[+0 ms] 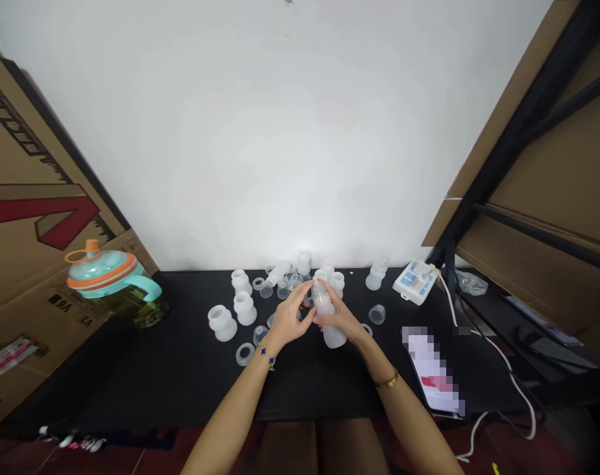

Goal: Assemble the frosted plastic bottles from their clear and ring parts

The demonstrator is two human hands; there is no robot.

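A milky white bottle (333, 335) with a clear domed cap (321, 294) is held at the middle of the black table, tilted slightly. My right hand (342, 319) wraps round its upper part. My left hand (290, 318) is at its left side, fingertips up by the cap and thumb near the bottle's neck; whether it presses on the bottle is hard to tell. Open white bottles (222, 323) stand to the left. Clear caps (282, 287) and rings (245, 354) lie about behind and beside my hands. One capped bottle (375, 276) stands at the back right.
A large green-lidded jug (109, 280) stands at the far left beside cardboard. On the right are a white box (416, 282), a phone (433, 373) and a white cable (502, 361). A loose clear cap (377, 314) lies right of my hands. A white wall rises behind the table (181, 382).
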